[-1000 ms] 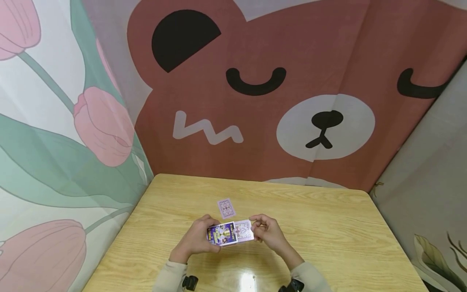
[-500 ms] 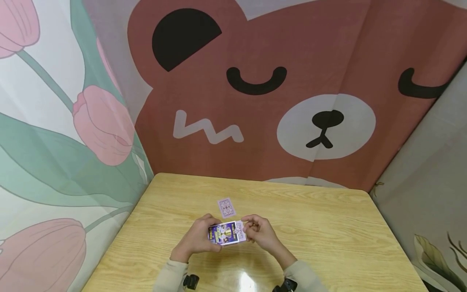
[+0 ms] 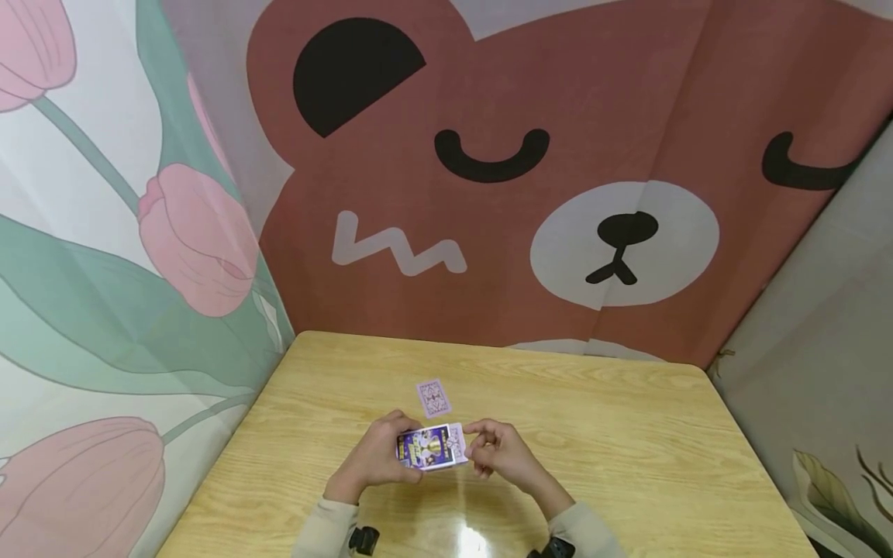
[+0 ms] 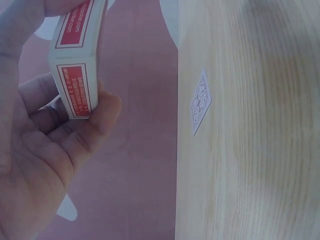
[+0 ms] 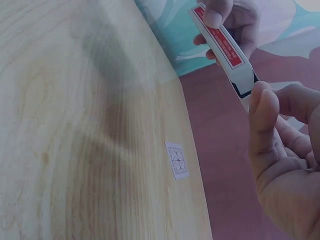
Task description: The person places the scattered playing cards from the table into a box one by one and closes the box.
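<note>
My left hand [image 3: 382,452] grips a playing card box [image 3: 427,447] by its sides, thumb along the near edge. The box has a purple and gold front in the head view and white sides with red panels in the wrist views. Playing cards [image 3: 457,442] with patterned backs stick out a short way from its right end. At that protruding end, my right hand [image 3: 508,457] holds the cards with thumb and bent index finger. A single playing card [image 3: 434,397] lies face down on the table beyond the box; the right wrist view shows the same lone card [image 5: 176,160].
The wooden table [image 3: 614,434] runs back to a curtain [image 3: 488,256] printed with a bear. A tulip-print curtain [image 3: 139,310] stands along the left side, and a pale curtain [image 3: 823,349] along the right. Cameras are strapped at both wrists.
The cards have slid left into the box, so a shorter part sticks out. My right hand moved left with them, then its fingers shifted slightly. The lone card stays put.
</note>
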`<state>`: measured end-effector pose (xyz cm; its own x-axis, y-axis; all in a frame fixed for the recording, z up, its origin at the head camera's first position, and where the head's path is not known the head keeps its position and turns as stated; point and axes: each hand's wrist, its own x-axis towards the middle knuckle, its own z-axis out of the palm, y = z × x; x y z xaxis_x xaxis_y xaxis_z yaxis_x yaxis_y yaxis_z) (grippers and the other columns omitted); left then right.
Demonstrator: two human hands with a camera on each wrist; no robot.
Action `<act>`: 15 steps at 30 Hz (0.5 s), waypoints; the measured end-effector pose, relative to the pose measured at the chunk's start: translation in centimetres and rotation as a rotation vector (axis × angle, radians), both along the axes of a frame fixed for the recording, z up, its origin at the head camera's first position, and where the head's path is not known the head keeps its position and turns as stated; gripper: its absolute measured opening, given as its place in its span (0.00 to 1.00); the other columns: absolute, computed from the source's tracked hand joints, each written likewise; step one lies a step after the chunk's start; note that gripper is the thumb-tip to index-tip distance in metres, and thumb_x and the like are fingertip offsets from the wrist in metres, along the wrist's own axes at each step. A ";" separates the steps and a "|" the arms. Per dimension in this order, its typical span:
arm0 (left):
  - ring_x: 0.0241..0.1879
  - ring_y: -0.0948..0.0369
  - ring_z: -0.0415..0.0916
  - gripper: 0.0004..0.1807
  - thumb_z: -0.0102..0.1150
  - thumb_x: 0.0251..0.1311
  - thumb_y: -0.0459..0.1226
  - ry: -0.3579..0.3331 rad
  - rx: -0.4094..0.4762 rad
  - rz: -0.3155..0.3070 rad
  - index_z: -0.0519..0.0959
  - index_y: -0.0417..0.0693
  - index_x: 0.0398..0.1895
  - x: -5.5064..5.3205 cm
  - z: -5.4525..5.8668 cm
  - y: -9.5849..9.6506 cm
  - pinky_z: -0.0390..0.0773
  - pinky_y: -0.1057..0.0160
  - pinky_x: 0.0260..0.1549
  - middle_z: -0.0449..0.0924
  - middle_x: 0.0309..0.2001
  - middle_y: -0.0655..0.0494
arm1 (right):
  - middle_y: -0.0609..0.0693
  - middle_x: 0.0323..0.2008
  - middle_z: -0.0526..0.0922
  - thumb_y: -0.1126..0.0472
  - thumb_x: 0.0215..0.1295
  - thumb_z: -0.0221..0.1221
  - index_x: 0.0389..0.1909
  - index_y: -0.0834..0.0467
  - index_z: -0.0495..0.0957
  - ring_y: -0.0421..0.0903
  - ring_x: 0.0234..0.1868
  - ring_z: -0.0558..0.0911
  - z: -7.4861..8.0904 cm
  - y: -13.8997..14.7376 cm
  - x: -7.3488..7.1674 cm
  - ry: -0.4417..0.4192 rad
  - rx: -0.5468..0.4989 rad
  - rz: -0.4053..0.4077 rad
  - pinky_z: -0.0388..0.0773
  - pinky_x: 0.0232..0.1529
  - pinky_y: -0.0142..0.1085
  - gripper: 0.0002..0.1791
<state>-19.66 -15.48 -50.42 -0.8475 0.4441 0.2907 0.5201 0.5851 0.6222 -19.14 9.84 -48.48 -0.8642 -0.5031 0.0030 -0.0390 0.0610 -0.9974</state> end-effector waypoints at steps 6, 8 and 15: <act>0.29 0.67 0.68 0.31 0.75 0.22 0.40 -0.004 -0.002 -0.004 0.80 0.43 0.40 0.0 0.0 -0.1 0.74 0.69 0.30 0.70 0.32 0.66 | 0.76 0.32 0.71 0.79 0.56 0.52 0.54 0.77 0.66 0.42 0.22 0.75 0.1 0.0 0.0 0.060 -0.014 0.063 0.77 0.23 0.35 0.22; 0.29 0.67 0.68 0.30 0.75 0.22 0.40 -0.009 0.000 -0.002 0.80 0.44 0.39 0.0 0.1 -0.1 0.74 0.69 0.30 0.70 0.32 0.66 | 0.77 0.32 0.70 0.80 0.55 0.53 0.54 0.77 0.66 0.41 0.23 0.74 0.0 0.2 -0.2 0.101 -0.012 0.088 0.73 0.22 0.29 0.23; 0.29 0.66 0.69 0.30 0.74 0.22 0.40 -0.018 -0.001 0.002 0.80 0.44 0.40 0.0 0.3 0.1 0.74 0.68 0.29 0.70 0.32 0.65 | 0.66 0.30 0.74 0.76 0.48 0.63 0.53 0.70 0.71 0.39 0.25 0.71 -1.9 0.3 -1.7 0.337 0.111 0.122 0.71 0.26 0.29 0.27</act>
